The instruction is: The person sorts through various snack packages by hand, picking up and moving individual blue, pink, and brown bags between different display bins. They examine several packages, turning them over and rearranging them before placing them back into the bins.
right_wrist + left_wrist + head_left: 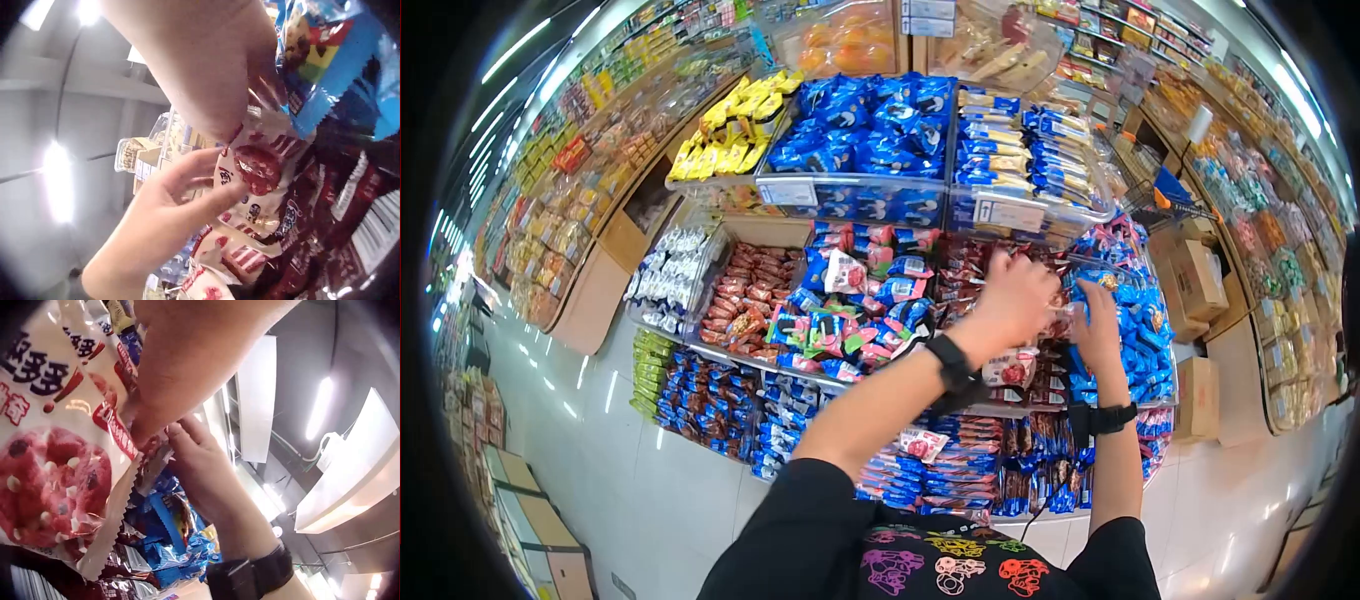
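Note:
In the head view my left hand (1020,305) reaches over a bin of dark red snack packets (965,280). Seen from the right wrist, the left hand (169,203) has its thumb over a white packet (256,169) with a red cookie printed on it, fingers behind. My right hand (1097,330) is close beside, at the edge of the blue packets (1140,325). In the left wrist view the right hand's (203,469) bent fingertips pinch a shiny reddish-brown wrapper (153,465). More white cookie packets (56,481) stand close to the left wrist.
Clear upper bins hold yellow packets (735,125), dark blue packets (880,120) and long biscuit packets (1000,150). A lower row of packets (890,475) lies nearest my body. Shelves line both sides, with cardboard boxes (1198,280) and a shopping cart (1165,190) at right.

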`<action>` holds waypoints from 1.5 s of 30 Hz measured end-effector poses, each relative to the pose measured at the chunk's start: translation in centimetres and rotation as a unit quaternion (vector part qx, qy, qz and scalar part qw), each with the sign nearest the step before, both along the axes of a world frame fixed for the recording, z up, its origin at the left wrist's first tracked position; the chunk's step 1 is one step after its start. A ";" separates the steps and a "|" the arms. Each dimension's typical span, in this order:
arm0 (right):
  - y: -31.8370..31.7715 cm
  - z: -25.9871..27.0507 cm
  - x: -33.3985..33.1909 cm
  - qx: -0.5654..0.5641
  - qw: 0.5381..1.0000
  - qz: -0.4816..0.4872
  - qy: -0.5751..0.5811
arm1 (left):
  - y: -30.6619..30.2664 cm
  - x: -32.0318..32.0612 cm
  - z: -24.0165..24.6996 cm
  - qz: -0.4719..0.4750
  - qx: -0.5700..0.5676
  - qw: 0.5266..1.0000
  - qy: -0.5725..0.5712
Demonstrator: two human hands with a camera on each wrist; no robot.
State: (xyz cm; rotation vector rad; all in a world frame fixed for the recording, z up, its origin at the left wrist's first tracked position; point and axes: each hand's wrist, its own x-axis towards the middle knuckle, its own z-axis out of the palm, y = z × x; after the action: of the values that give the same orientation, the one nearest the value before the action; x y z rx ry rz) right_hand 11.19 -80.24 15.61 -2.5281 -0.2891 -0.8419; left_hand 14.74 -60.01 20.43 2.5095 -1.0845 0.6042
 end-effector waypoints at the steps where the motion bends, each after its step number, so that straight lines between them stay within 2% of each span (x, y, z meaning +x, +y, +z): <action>1: 0.6 1.0 -0.6 -0.017 1.000 -0.012 -0.011 | 2.6 0.2 1.9 0.014 -0.014 1.000 0.016; 2: 1.7 2.6 -1.2 -0.022 1.000 -0.013 -0.015 | 6.1 1.3 1.7 0.028 -0.083 0.996 -0.003; 4: 4.6 5.1 -2.3 0.012 0.999 -0.006 -0.030 | 13.0 1.8 3.6 0.177 -0.026 0.983 0.029; 5: 5.8 5.2 -2.4 0.030 0.999 0.009 -0.035 | 16.1 2.7 2.3 0.294 0.048 0.952 0.077; 6: 7.1 5.4 -2.5 0.046 0.998 0.026 -0.043 | 18.6 2.3 2.6 0.386 0.050 0.911 0.138; 7: 8.9 5.8 -2.7 0.058 0.995 0.052 -0.064 | 20.6 2.1 1.7 0.429 0.091 0.893 0.104; 8: 10.3 6.0 -3.0 0.049 0.995 0.071 -0.045 | 22.2 2.7 0.1 0.452 0.089 0.877 0.141; 11: 13.4 4.5 -3.0 0.056 0.992 0.113 -0.031 | 23.9 3.2 -3.2 0.446 0.076 0.875 0.172; 13: 15.0 3.6 -3.2 0.024 0.983 0.175 -0.050 | 23.9 3.3 -4.7 0.385 -0.020 0.914 0.127; 14: 15.6 3.5 -3.5 0.021 0.984 0.170 -0.051 | 23.9 3.0 -4.4 0.379 -0.023 0.916 0.126; 16: 16.0 3.3 -4.0 0.078 0.979 0.190 -0.003 | 23.6 2.0 -2.4 0.285 -0.174 0.939 0.087; 18: 15.6 2.8 -4.3 0.084 0.982 0.166 0.033 | 21.8 -0.3 1.8 0.190 -0.281 0.932 0.125; 19: 15.9 3.3 -4.6 0.239 0.950 0.173 0.106 | 20.5 -1.6 3.9 0.142 -0.310 0.923 0.179; 20: 15.8 3.7 -5.0 0.386 0.890 0.172 0.171 | 18.9 -2.7 5.0 0.090 -0.337 0.908 0.234; 21: 15.3 3.3 -5.1 0.445 0.851 0.213 0.179 | 17.2 -3.1 4.8 0.048 -0.355 0.894 0.269; 22: 14.7 3.4 -5.8 0.527 0.797 0.225 0.191 | 15.4 -3.5 4.7 0.006 -0.370 0.878 0.303; 23: 13.3 3.4 -6.6 0.566 0.767 0.222 0.208 | 13.2 -4.7 4.9 -0.040 -0.393 0.846 0.357; 24: 12.3 3.6 -7.2 0.604 0.731 0.222 0.227 | 11.3 -5.6 4.8 -0.030 -0.311 0.897 0.314; 25: 11.9 3.9 -7.8 0.588 0.775 0.117 0.199 | 9.4 -5.5 3.2 -0.061 -0.310 0.883 0.347; 26: 9.7 2.5 -7.6 0.551 0.811 0.124 0.151 | 7.6 -5.2 1.1 -0.089 -0.308 0.867 0.381; 28: 5.3 1.1 -7.4 0.413 0.906 0.058 0.080 | 4.4 -4.8 0.4 -0.084 -0.239 0.905 0.342; 29: 3.2 1.3 -7.5 0.365 0.922 0.005 0.131 | 2.9 -4.4 -0.4 -0.073 -0.199 0.933 0.290; 30: 1.9 1.5 -7.6 0.258 0.962 -0.017 0.085 | 1.4 -4.1 -0.6 -0.051 -0.133 0.970 0.196; 32: 0.4 1.8 -7.2 0.196 0.972 -0.032 0.127 | -1.0 -4.1 -1.1 -0.060 -0.074 0.992 0.079; 33: 0.1 1.8 -6.9 0.197 0.972 -0.028 0.126 | -1.9 -3.9 -1.7 -0.057 -0.073 0.993 0.077; 35: 0.0 1.8 -5.9 0.134 0.963 -0.011 0.233 | -3.3 -3.2 -3.2 -0.060 0.035 0.996 0.062; 36: -0.2 0.9 -5.4 0.135 0.963 -0.002 0.231 | -3.7 -3.0 -3.9 -0.050 0.038 0.996 0.060; 38: -0.4 -1.6 -4.0 0.102 0.982 0.040 0.152 | -3.6 -2.2 -4.8 -0.015 0.049 0.998 0.027; 39: 0.3 -1.2 -4.0 0.073 0.985 0.013 0.156 | -3.4 -2.3 -4.2 -0.006 0.087 0.996 0.028; 40: 0.9 -0.8 -4.2 0.064 0.981 -0.003 0.181 | -3.4 -2.0 -5.2 -0.007 0.056 0.998 -0.014; 43: 1.7 -1.1 -4.5 0.006 0.987 -0.017 0.158 | -2.8 -2.3 -5.1 -0.007 0.044 0.995 -0.090; 45: 2.5 1.1 -5.6 -0.074 0.976 -0.089 0.185 | -1.1 -3.3 -3.5 -0.024 -0.005 0.998 -0.066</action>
State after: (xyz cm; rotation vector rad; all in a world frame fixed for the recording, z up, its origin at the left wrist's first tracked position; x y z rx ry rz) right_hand 5.58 -77.69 16.73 -2.8164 -0.0040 -0.4051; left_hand 11.43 -61.08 16.94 2.4570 -1.1821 0.7680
